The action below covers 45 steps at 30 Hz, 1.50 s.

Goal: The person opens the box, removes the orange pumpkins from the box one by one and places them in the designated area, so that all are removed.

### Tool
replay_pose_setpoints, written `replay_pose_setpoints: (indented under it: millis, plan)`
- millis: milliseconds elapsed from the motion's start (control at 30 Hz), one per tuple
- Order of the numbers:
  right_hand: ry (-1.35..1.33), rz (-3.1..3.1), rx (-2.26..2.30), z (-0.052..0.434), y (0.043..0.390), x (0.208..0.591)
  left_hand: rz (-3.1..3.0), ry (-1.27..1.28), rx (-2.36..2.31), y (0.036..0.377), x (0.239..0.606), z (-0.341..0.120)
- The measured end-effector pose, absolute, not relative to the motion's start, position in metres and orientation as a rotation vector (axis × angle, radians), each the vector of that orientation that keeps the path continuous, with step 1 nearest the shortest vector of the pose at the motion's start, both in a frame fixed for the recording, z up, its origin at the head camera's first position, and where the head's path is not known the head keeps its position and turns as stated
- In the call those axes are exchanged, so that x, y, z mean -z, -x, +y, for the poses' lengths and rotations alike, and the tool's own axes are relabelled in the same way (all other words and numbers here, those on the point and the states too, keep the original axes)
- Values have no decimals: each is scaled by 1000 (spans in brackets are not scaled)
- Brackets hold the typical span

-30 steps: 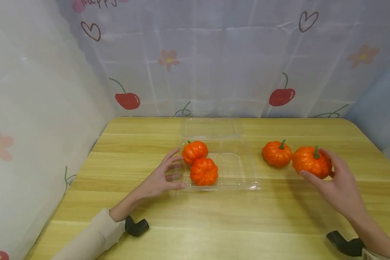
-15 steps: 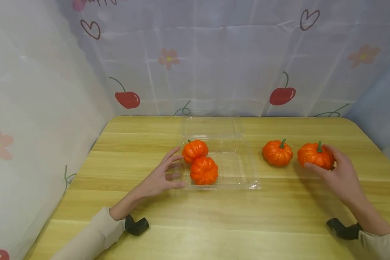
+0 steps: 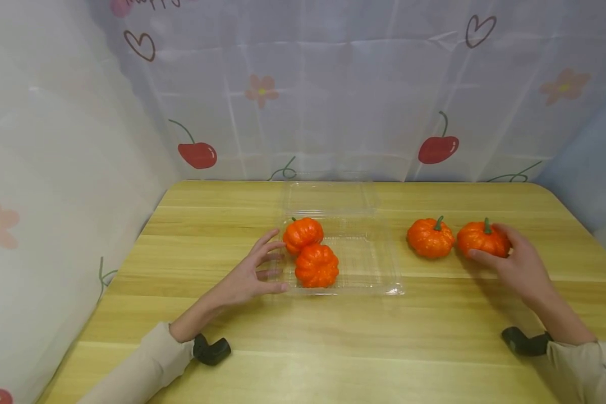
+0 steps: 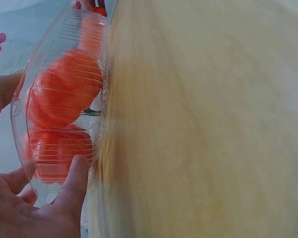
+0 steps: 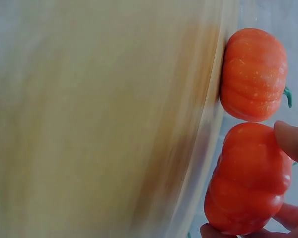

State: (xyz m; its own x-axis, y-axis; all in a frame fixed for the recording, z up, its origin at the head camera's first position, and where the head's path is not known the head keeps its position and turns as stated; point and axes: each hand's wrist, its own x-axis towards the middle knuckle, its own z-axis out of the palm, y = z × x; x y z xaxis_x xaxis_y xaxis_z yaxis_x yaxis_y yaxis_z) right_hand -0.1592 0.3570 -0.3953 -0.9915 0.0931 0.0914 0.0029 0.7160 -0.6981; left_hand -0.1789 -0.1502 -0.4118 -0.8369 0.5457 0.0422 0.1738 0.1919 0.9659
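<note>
In the head view, my left hand (image 3: 247,278) rests at the left side of a clear plastic clamshell box (image 3: 363,264), fingers spread. The left wrist view has its thumb (image 4: 75,183) against the ribbed wall. Two small orange pumpkins, one at the back (image 3: 303,234) with a green stem and one in front (image 3: 317,266), lie in the box's left half. On the right, my right hand (image 3: 520,264) grips another orange pumpkin (image 3: 482,239), stem up, thumb on its near side and fingers round its right. A fourth pumpkin (image 3: 430,238) sits just left of it.
The box's hinged lid (image 3: 328,196) lies folded back toward the printed curtain (image 3: 333,112). Everything is on a light wooden table (image 3: 333,348). A black wrist mount (image 3: 212,350) sticks out by the left cuff, another (image 3: 525,341) by the right.
My right hand has carried its pumpkin away from me, then slightly left, closer beside the neighbouring pumpkin. My left hand, the box and the pumpkins in it have stayed in place.
</note>
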Motion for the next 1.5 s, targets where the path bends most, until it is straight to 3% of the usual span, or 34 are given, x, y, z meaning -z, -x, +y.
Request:
replay_pose_setpoints:
  millis: [1500]
  plan:
    - [-73, -2863, -1120, 355, 169, 405, 2145, -673, -1697, 180, 413, -150]
